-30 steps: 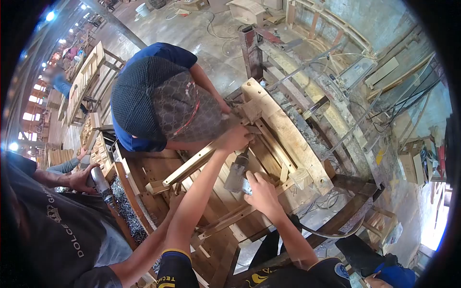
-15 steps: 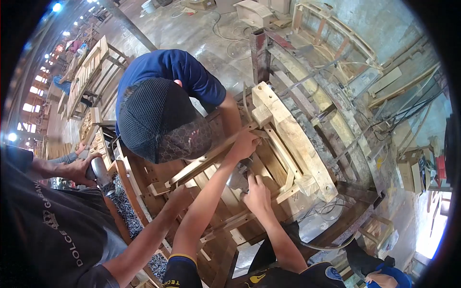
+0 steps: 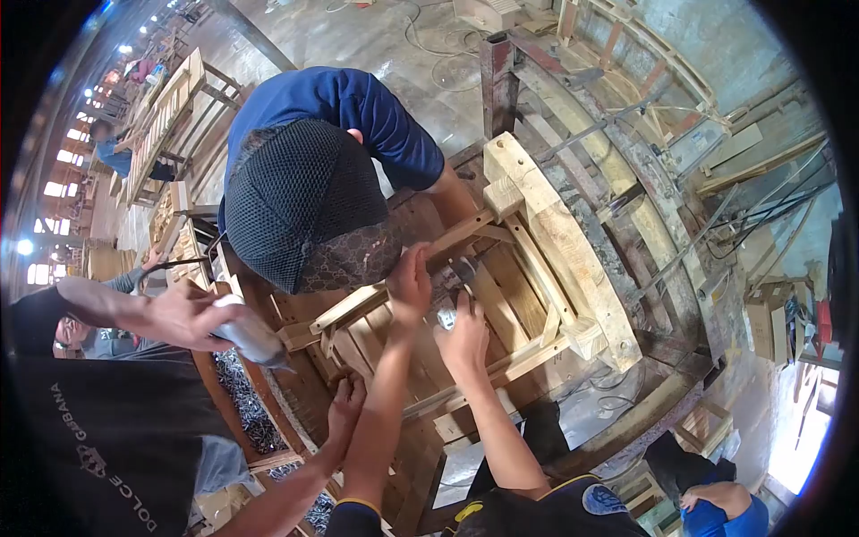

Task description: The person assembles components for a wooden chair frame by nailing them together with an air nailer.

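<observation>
A light wooden frame with slats lies across the bench, its thick curved end piece on the right. My left hand is at the frame's far rail, close to the co-worker's cap; its fingers are bent together, and what they hold is hidden. Nearer the middle, my right hand is closed around a metallic hand tool over the slats. The tool's dark head points toward the inside of the frame.
A co-worker in a dark cap leans over the frame's far side. At the left, another person's hand holds a grey tool; their other hand rests near the frame. A trough of metal fasteners lies below. Metal beams stand right.
My left hand has moved left along the rail. My right hand and its tool have shifted slightly left and up. The left person's tool has moved right, and their other hand has lowered.
</observation>
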A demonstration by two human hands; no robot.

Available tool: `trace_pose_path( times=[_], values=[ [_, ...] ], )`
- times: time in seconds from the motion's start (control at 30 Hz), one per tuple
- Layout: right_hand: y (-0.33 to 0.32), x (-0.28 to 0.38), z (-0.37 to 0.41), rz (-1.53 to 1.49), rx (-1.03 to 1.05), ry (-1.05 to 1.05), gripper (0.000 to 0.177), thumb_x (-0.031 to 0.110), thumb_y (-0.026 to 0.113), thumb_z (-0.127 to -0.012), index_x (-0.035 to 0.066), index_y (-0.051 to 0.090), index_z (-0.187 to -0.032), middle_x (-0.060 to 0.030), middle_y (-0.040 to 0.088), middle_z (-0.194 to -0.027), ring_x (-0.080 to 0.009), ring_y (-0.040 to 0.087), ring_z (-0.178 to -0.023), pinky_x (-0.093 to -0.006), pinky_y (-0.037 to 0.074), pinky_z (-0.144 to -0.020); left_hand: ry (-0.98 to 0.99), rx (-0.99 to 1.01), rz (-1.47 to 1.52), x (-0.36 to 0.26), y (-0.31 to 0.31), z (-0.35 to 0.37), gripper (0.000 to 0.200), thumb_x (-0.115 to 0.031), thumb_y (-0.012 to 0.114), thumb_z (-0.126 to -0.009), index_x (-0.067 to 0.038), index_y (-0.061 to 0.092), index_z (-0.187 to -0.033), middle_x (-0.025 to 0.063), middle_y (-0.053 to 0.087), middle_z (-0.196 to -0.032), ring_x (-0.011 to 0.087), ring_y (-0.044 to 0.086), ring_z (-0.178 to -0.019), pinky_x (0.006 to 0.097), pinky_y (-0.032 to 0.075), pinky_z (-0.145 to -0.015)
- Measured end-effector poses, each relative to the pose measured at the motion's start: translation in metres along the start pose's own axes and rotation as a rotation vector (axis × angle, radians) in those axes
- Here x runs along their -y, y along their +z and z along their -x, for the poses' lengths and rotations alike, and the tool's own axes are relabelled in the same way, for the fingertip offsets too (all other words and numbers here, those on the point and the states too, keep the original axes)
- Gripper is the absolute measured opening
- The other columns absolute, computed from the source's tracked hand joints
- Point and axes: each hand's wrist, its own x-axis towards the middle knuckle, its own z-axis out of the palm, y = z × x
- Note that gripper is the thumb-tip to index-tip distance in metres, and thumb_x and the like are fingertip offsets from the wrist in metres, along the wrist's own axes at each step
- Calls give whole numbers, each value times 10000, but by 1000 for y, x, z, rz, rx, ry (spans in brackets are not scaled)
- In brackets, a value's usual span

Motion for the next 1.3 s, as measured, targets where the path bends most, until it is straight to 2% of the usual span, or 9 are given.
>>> trace_pose_path(
  times=[0.23, 0.33, 0.5, 0.6, 0.7, 0.93, 1.03, 1.07, 1.3],
  values=[
    [2, -3, -1, 48, -30, -28, 684, 124, 745, -711, 12, 464, -1325, -289, 542, -1173, -465, 636, -935, -504, 542, -802, 45, -366, -16, 2, 12, 0, 185, -107, 473, -1014, -29, 636, -1053, 157, 689, -929, 329, 682, -837, 373, 519, -710],
    [1, -2, -4, 85, -34, -8, 658, 120, 733, -715, 9, 488, -1315, -292, 555, -1144, -462, 632, -952, -504, 534, -825, -76, -324, -80, 2, 11, 4, 212, -146, 456, -1023, -39, 635, -1065, 177, 672, -940, 356, 651, -858, 395, 499, -742],
    [-7, 6, 4, 132, -46, -16, 645, 103, 716, -739, -5, 482, -1331, -284, 559, -1151, -453, 616, -1005, -491, 518, -858, 26, -379, -68, -10, 7, 0, 219, -23, 441, -964, -19, 618, -1091, 170, 664, -918, 391, 642, -862, 450, 485, -790],
    [-31, 1, 27, 168, 63, -52, 675, 122, 753, -724, -10, 474, -1324, -266, 565, -1153, -446, 603, -1034, -489, 511, -867, -379, -83, 52, -11, 15, 15, 246, -123, 433, -1024, 12, 627, -1093, 135, 637, -822, 280, 599, -693, 376, 477, -644],
    [-68, -5, 63, 175, 117, -121, 701, 136, 772, -708, -4, 467, -1324, -259, 572, -1125, -445, 607, -1011, -491, 512, -856, -876, 234, 802, -37, 1, 20, 254, -108, 426, -1022, 38, 619, -1098, 91, 643, -815, 168, 580, -654, 304, 468, -579],
    [-122, -40, 129, 188, 249, -261, 720, 159, 785, -696, 15, 470, -1328, -218, 574, -1111, -426, 626, -961, -482, 533, -804, -866, 591, 645, -67, -9, 32, 244, -187, 471, -1010, 23, 591, -974, 60, 603, -720, 128, 522, -617, 280, 403, -535],
    [-132, -45, 137, 219, 289, -310, 711, 160, 785, -697, 21, 479, -1324, -205, 574, -1121, -408, 646, -922, -474, 543, -791, -512, 751, 243, -67, 9, 39, 309, -289, 575, -969, -3, 623, -863, 28, 550, -667, 115, 475, -607, 302, 377, -537],
    [-135, -43, 137, 220, 302, -319, 709, 159, 784, -697, 22, 481, -1323, -201, 573, -1123, -406, 649, -914, -473, 544, -788, -507, 736, 255, -73, 11, 39, 393, -369, 653, -914, -11, 630, -753, 11, 522, -648, 105, 451, -616, 321, 370, -545],
    [-139, -46, 142, 221, 317, -338, 720, 152, 779, -699, 37, 467, -1337, -178, 572, -1113, -401, 656, -893, -475, 548, -765, -434, 794, 95, -84, 29, 37, 411, -344, 646, -903, 44, 654, -768, 74, 548, -609, 149, 495, -592, 379, 415, -565]
  ],
)
